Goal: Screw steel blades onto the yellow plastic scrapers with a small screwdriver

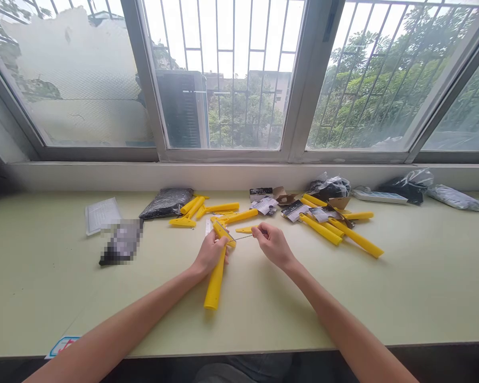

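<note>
My left hand [212,254] is closed around a yellow scraper [214,284], near where its handle meets the head. The handle slants down toward me, and a metal strip lies along the head. My right hand [274,244] pinches a thin-shafted screwdriver [244,237], whose handle is hidden by my fingers. Its shaft points left, with the tip at the scraper's head; whether it sits in a screw is too small to tell. Just behind the shaft lies a loose yellow piece [244,230]. Another yellow scraper [239,216] lies beyond my left hand.
More yellow scrapers [219,208] lie behind, beside a black plastic bag [167,202]. Yellow handles [359,239] and printed cards [295,211] are piled at right. Clear bags [329,186] and a white power strip [379,196] line the sill. A clear packet [102,215] lies left.
</note>
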`<action>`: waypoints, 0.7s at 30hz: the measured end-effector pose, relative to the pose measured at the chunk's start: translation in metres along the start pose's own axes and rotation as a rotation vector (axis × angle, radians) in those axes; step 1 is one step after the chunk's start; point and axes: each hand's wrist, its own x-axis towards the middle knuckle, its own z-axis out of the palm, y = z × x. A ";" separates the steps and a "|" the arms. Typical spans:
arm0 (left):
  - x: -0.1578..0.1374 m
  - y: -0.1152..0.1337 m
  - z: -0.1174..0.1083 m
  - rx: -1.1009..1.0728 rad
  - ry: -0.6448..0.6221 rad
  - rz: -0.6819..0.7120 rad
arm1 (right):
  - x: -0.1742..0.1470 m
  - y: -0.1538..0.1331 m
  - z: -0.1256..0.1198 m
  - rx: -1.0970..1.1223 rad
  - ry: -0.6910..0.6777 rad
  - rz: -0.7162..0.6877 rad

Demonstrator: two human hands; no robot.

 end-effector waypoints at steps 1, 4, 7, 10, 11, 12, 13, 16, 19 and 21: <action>0.000 0.000 0.000 0.000 0.000 0.001 | 0.000 0.000 0.000 0.000 0.000 0.000; 0.000 0.001 0.001 0.005 0.003 0.000 | 0.001 0.000 0.000 -0.003 0.002 0.004; 0.000 0.001 0.001 0.013 0.005 -0.001 | 0.001 0.001 0.000 -0.007 0.005 0.010; 0.000 0.000 0.001 0.019 0.002 -0.002 | 0.000 0.001 0.000 -0.011 0.006 0.012; 0.001 0.000 0.000 0.019 0.001 -0.001 | 0.000 0.001 0.000 -0.013 0.006 0.011; 0.001 0.000 0.000 0.019 0.000 0.000 | 0.001 0.001 0.000 -0.015 0.005 0.010; 0.001 -0.001 0.000 0.019 -0.002 0.002 | 0.001 0.001 0.000 -0.017 0.004 0.009; 0.001 -0.001 0.000 0.015 0.001 0.007 | 0.001 0.001 -0.001 -0.023 0.005 0.008; 0.002 -0.002 0.000 0.009 0.002 0.001 | 0.001 0.000 -0.001 -0.025 0.005 0.004; 0.002 -0.003 0.000 0.003 0.003 -0.001 | 0.000 0.000 -0.001 -0.027 0.003 0.000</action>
